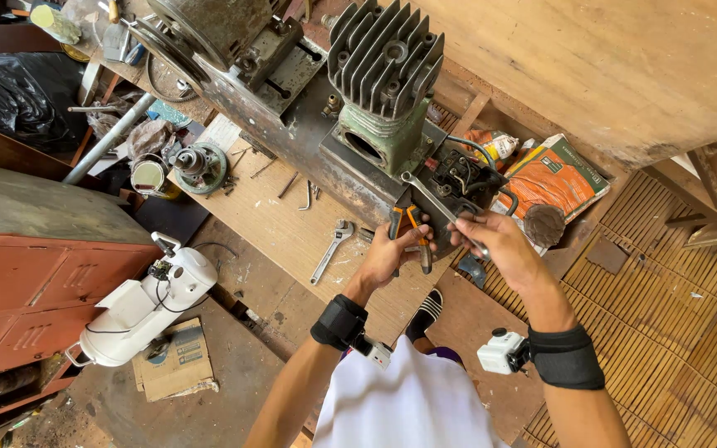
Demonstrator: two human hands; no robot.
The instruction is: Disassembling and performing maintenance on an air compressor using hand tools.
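My left hand [394, 251] grips a pair of pliers with orange and black handles [407, 226], jaws pointing up toward a black electrical box [456, 184] on the machine. My right hand [498, 242] holds a slim silver wrench [437, 205], its head reaching up to the same box. The box sits at the end of a rusty compressor body [309, 141], below a finned grey cylinder head [385, 58]. Both wrists wear black bands with small cameras.
An adjustable wrench [332, 250] and small tools lie on the wooden board [284, 224]. An orange packet [551, 178] rests right of the box. A red metal cabinet [35, 282] and a white appliance [147, 307] stand at left. A woven mat [665, 323] covers the floor at right.
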